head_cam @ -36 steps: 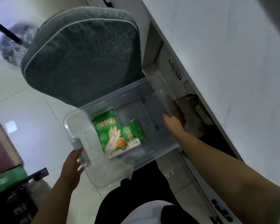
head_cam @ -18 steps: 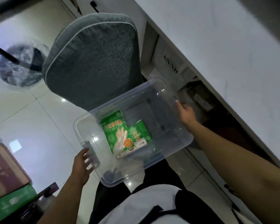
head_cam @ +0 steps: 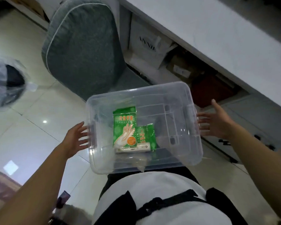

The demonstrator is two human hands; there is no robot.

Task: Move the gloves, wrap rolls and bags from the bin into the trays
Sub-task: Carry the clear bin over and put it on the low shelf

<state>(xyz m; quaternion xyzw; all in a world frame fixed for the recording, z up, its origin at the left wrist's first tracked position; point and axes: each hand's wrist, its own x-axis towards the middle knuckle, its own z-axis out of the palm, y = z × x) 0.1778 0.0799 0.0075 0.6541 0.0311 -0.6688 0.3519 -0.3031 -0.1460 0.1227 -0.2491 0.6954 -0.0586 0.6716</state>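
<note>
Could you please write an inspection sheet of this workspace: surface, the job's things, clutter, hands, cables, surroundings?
Surface: clear plastic bin rests on the person's lap; no trays in view.
Job's things: large green glove packet, a smaller green packet partly under it, and a white roll across their near ends, all inside the bin.
Clutter: nothing else seen in the bin.
Hands: left hand open, fingers at the bin's left wall; right hand open, beside the right wall, holding nothing.
Cables: nothing seen.
Surroundings: grey cushioned chair ahead, white counter to the right with boxes under it, glossy tiled floor.
</note>
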